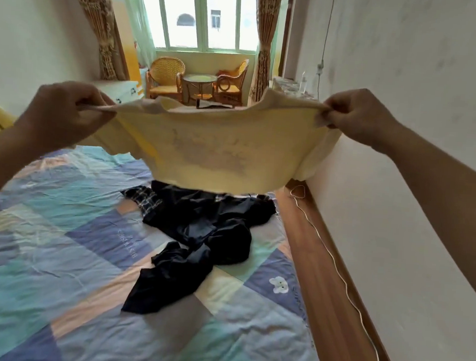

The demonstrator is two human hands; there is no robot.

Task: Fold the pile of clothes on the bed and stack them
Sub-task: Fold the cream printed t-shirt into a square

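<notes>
A pale yellow T-shirt [216,150] with a faint print hangs spread in the air above the bed. My left hand [67,112] pinches its left shoulder and my right hand [359,115] pinches its right shoulder, holding it taut between them. Below it, on the patchwork bedspread [56,266], lies a crumpled pile of dark navy clothes [199,234], with a checked black-and-white garment [142,199] poking out at its far left. The shirt's hem hides the far part of the pile.
A wooden bed edge [323,271] with a white cable [337,272] on it runs along the white wall at the right. Beyond the bed stand two wicker chairs [165,76] and a small round table [200,82] under the window.
</notes>
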